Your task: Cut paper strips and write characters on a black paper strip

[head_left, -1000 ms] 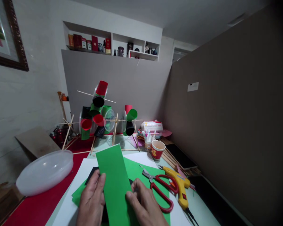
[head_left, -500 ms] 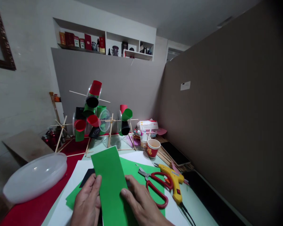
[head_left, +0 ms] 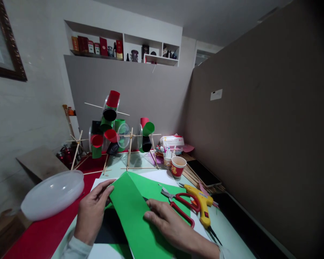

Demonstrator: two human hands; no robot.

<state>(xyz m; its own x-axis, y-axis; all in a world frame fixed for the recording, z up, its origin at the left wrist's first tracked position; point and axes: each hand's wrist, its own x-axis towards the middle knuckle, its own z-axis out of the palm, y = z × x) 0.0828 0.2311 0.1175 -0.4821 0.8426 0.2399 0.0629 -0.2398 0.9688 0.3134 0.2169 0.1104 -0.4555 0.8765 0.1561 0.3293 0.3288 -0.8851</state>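
Observation:
A folded sheet of green paper is held between my two hands, its fold ridge raised toward the top. My left hand pinches its left upper edge between thumb and fingers. My right hand grips the right edge, thumb on top and fingers partly hidden. Beneath lie black paper, white paper and another green sheet. Red-handled scissors rest just beyond my right hand on the green sheet. A yellow hot glue gun lies to their right.
A stick frame with red, green and black paper tubes stands at the back. A paper cup, a cup of pens and a tablet are at right. A translucent white lid-like piece sits at left.
My left hand has moved up and left along the green paper, which now bends open along its fold. More black paper shows below. The view has shifted slightly.

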